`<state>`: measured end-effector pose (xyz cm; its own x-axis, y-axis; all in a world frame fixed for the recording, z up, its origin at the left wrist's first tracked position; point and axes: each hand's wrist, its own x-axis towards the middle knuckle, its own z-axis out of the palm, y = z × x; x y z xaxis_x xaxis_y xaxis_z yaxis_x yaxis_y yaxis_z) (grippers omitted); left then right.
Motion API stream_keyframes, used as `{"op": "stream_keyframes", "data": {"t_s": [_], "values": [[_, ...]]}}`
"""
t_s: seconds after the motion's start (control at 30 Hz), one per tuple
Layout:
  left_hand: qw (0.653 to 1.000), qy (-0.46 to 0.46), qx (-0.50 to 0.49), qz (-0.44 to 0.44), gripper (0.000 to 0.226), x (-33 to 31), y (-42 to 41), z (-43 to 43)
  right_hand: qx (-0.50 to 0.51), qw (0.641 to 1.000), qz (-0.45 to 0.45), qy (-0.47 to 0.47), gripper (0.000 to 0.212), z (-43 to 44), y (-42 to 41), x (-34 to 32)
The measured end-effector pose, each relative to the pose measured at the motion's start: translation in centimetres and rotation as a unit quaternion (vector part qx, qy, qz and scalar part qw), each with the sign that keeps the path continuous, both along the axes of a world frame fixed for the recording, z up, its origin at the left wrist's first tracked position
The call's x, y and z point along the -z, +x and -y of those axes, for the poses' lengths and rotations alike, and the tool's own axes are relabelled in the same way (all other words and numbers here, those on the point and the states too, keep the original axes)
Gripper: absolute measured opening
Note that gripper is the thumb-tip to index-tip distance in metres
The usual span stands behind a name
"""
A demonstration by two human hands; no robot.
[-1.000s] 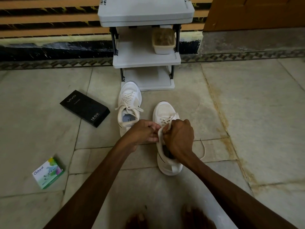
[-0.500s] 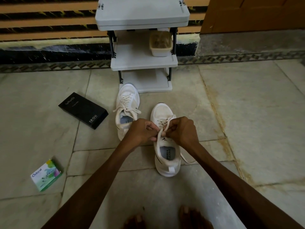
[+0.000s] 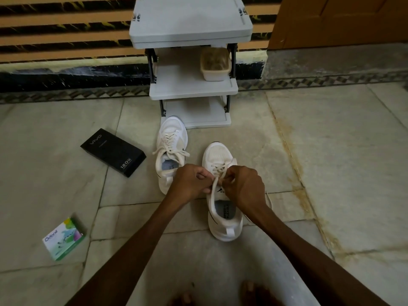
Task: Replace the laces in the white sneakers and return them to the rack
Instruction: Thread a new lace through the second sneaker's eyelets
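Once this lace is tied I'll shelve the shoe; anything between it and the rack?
Partly: the other sneaker lies with its toe at the rack's bottom-left corner. Floor between the right sneaker and the rack shows nothing.

rack (image 3: pixel 193 93) top cropped, tub (image 3: pixel 215 74) contents blurred

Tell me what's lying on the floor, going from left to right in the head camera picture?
Green-and-white box → black box → farther white sneaker → nearer white sneaker.
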<state>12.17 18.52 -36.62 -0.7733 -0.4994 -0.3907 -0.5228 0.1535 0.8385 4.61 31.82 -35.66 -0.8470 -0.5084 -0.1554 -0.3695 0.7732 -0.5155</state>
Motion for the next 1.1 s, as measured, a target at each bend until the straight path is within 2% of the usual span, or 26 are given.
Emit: {"op": "stream_keyframes", "data": {"t_s": [0.1, 0.17, 0.2, 0.27, 0.3, 0.33, 0.37, 0.4, 0.43, 0.47, 0.5, 0.53, 0.57, 0.6, 0.63, 0.67, 0.73, 0.77, 0.8, 0.83, 0.87, 0.9, 0.93, 0.97, 1.0, 1.1], "values": [[0.988, -0.15, 0.038, 0.006, 0.01, -0.3, -0.7, 0.1, -0.003, 1.0, 0.019, 0.001, 0.015, -0.6, 0.8, -0.6], [0.953, -0.287, 0.089, 0.039, 0.011, -0.9, -1.2, 1.1, 0.001, 1.0, 0.007, 0.002, 0.01, -0.8, 1.3, -1.0], [0.937, -0.34, 0.074, 0.022, 0.013, -1.3, -1.4, 1.9, 0.001, 1.0, 0.001, 0.001, 0.008, -0.9, 1.5, -1.1], [0.902, -0.426, -0.026, -0.057, 0.016, -2.3, -1.6, 3.9, 0.0, 1.0, -0.005, 0.005, 0.007, -0.8, 1.6, -1.2], [0.886, -0.449, -0.081, -0.079, 0.018, -2.8, -1.9, 4.9, -0.001, 1.0, -0.005, 0.009, 0.007, -0.8, 1.6, -1.2], [0.885, -0.434, -0.136, -0.098, 0.019, -3.4, -2.1, 6.0, -0.003, 1.0, -0.003, 0.01, 0.007, -0.8, 1.6, -1.3], [0.909, -0.346, -0.194, -0.128, 0.02, -4.0, -2.6, 6.8, -0.003, 1.0, -0.002, 0.008, 0.007, -0.8, 1.6, -1.3], [0.939, -0.173, -0.245, -0.167, 0.019, -4.9, -3.2, 7.2, 0.0, 1.0, -0.001, 0.002, 0.008, -0.8, 1.7, -1.3], [0.939, 0.063, -0.26, -0.215, 0.018, -5.7, -3.5, 6.8, 0.006, 1.0, 0.003, -0.007, 0.007, -0.9, 1.7, -1.3], [0.901, 0.269, -0.239, -0.244, 0.015, -6.3, -3.6, 5.9, 0.012, 1.0, 0.008, -0.019, 0.006, -1.0, 1.8, -1.3], [0.877, 0.366, -0.198, -0.239, 0.014, -6.5, -3.4, 4.7, 0.017, 0.999, 0.011, -0.032, 0.005, -1.0, 1.8, -1.3], [0.904, 0.352, -0.143, -0.196, 0.014, -6.3, -3.0, 3.4, 0.021, 0.999, 0.014, -0.04, 0.005, -1.0, 1.8, -1.2], [0.958, 0.244, -0.085, -0.126, 0.013, -5.8, -2.6, 2.3, 0.023, 0.999, 0.016, -0.045, 0.005, -1.0, 1.9, -1.1], [0.996, 0.07, -0.014, -0.046, 0.01, -5.2, -2.1, 1.4, 0.024, 0.998, 0.018, -0.048, 0.006, -1.0, 1.9, -1.1], [0.99, -0.119, 0.065, 0.031, 0.01, -4.3, -1.7, 1.2, 0.024, 0.998, 0.019, -0.052, 0.007, -1.0, 1.9, -1.1], [0.954, -0.247, 0.144, 0.095, 0.013, -3.4, -1.3, 1.0, 0.026, 0.998, 0.019, -0.056, 0.008, -1.0, 2.0, -1.0], [0.887, -0.335, 0.267, 0.17, 0.017, -2.1, -1.0, 1.1, 0.03, 0.997, 0.02, -0.062, 0.009, -1.0, 2.0, -0.9], [0.88, -0.334, 0.289, 0.173, 0.015, -2.0, -1.0, 1.1, 0.031, 0.997, 0.02, -0.063, 0.009, -1.0, 2.0, -0.8], [0.901, -0.285, 0.288, 0.153, 0.01, -2.4, -1.0, 1.2, 0.031, 0.997, 0.02, -0.063, 0.009, -1.1, 2.0, -0.7], [0.941, -0.181, 0.261, 0.119, 0.011, -3.3, -1.1, 1.3, 0.028, 0.997, 0.021, -0.064, 0.01, -1.2, 2.0, -0.6], [0.976, -0.029, 0.201, 0.075, 0.015, -4.8, -1.2, 1.5, 0.026, 0.997, 0.023, -0.067, 0.01, -1.2, 2.0, -0.6], [0.983, 0.129, 0.127, 0.015, 0.018, -6.5, -1.1, 1.9, 0.025, 0.997, 0.026, -0.071, 0.011, -1.3, 2.1, -0.5], [0.962, 0.262, 0.057, -0.055, 0.02, -8.2, -0.8, 2.5, 0.025, 0.996, 0.028, -0.077, 0.011, -1.4, 2.0, -0.4], [0.932, 0.341, 0.016, -0.119, 0.02, -9.7, -0.4, 3.1, 0.026, 0.996, 0.031, -0.084, 0.011, -1.4, 2.0, -0.3], [0.913, 0.371, 0.013, -0.17, 0.02, -11.0, 0.0, 3.6, 0.026, 0.995, 0.034, -0.088, 0.012, -1.4, 1.9, -0.1], [0.914, 0.333, 0.104, -0.208, 0.027, -12.9, 0.4, 3.3, 0.027, 0.995, 0.05, -0.085, 0.017, -1.4, 1.6, 0.2]]}}
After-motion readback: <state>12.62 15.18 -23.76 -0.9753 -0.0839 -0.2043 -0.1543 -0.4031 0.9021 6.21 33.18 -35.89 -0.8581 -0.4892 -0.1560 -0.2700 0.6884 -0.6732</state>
